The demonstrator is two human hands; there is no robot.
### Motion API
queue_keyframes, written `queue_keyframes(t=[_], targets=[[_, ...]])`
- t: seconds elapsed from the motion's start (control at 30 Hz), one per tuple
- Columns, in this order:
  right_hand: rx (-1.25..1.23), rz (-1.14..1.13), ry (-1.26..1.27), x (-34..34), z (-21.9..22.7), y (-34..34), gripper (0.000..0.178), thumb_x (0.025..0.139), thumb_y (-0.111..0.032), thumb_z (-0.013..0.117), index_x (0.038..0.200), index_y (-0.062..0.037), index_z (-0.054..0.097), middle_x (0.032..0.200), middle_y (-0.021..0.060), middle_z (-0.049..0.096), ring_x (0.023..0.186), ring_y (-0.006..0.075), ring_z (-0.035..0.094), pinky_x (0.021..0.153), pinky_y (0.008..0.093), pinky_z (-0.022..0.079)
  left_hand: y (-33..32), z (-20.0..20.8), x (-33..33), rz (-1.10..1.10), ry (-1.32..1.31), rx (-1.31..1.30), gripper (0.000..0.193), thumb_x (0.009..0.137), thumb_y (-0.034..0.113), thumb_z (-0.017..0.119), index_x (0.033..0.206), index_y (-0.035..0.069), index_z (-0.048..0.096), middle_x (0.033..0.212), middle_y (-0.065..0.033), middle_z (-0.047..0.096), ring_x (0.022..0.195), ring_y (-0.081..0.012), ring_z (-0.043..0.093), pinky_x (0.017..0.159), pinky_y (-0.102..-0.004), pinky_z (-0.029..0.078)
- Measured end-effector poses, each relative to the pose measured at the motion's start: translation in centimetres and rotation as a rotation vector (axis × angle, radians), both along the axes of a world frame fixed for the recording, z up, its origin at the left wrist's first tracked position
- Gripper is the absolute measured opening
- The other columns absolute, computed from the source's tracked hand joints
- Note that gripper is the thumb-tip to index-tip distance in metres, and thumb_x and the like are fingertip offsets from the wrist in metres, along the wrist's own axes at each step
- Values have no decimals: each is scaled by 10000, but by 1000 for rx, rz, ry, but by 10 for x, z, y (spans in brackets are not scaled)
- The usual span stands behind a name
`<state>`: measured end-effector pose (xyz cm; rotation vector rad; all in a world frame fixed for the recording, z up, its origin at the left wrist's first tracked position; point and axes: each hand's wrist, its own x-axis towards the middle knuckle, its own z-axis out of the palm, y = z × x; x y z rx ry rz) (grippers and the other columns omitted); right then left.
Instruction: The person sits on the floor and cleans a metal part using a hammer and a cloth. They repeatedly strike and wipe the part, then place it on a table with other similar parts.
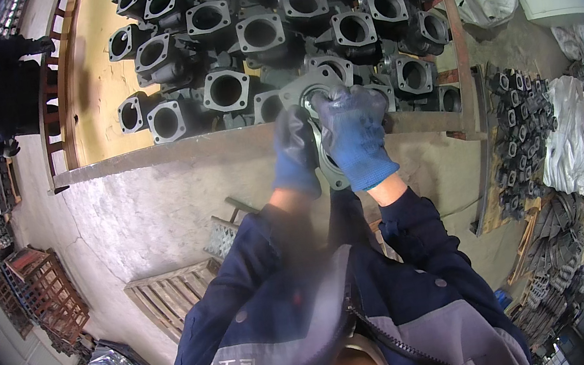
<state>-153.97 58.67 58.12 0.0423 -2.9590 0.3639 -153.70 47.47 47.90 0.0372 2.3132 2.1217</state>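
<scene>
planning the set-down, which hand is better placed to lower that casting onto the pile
Right, probably: the right hand wraps the grey flanged casting nearest the stacked castings; the left hand grips lower down.

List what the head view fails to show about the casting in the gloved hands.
- Casting: its middle and lower body are covered by the left hand and right hand.
- Left hand: blurred, so its grip is unclear.
- Stacked castings: lower layers hidden by those on top.
</scene>
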Motion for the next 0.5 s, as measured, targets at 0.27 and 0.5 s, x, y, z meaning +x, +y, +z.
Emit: queue_keyframes(t=[0.27, 0.5], targets=[[-102, 265, -95, -6, -7, 42, 207, 800, -88, 624, 990, -102, 703, 881, 111, 669, 815, 329, 640, 728, 443, 492, -2, 21, -4, -136, -28, -9, 543, 1044, 530, 345, 970, 14, 498, 887, -138, 464, 794, -254, 463, 755, -380, 425], [-1101, -53, -70, 50, -30, 100, 249, 1025, -134, 533, 1248, -23, 543, 957, 100, 696, 787, 68, 636, 573, 174, 454, -13, 53, 15, 70, 142, -536, 448, 937, 353, 603, 1238, 28, 535, 1184, -178, 602, 1006, -311, 623, 864, -427, 494]])
